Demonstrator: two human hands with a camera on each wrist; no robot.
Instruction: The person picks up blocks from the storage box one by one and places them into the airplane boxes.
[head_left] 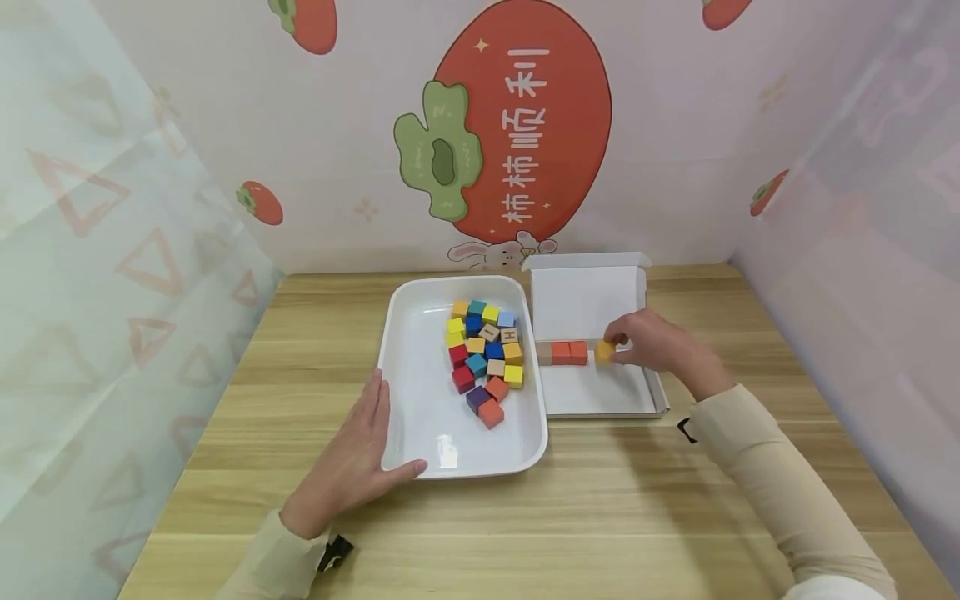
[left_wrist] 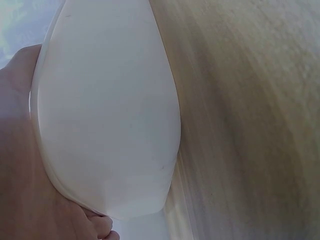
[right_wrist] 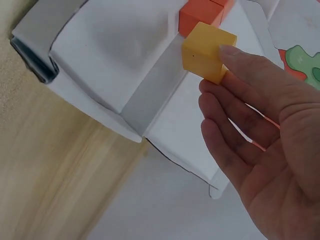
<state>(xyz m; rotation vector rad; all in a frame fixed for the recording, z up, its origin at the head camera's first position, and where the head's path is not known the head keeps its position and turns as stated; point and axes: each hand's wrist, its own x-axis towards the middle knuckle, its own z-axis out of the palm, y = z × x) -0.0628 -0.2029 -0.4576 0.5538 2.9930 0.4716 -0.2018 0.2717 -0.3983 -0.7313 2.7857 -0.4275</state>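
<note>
My right hand pinches an orange-yellow wooden cube between thumb and fingers, over the opened white cardboard box. Just left of it, two orange cubes sit side by side along the box's middle fold, with a plain wood-toned cube at the tray end of that row. My left hand rests against the near left corner of the white tray, fingers straight along its side and thumb stretched by the front rim. The left wrist view shows the tray's outer wall beside that hand.
Inside the tray, several coloured cubes lie grouped toward its right half, two of them bearing letters. The tray's right rim stands against the box's left side. A patterned backdrop rises behind the wooden table.
</note>
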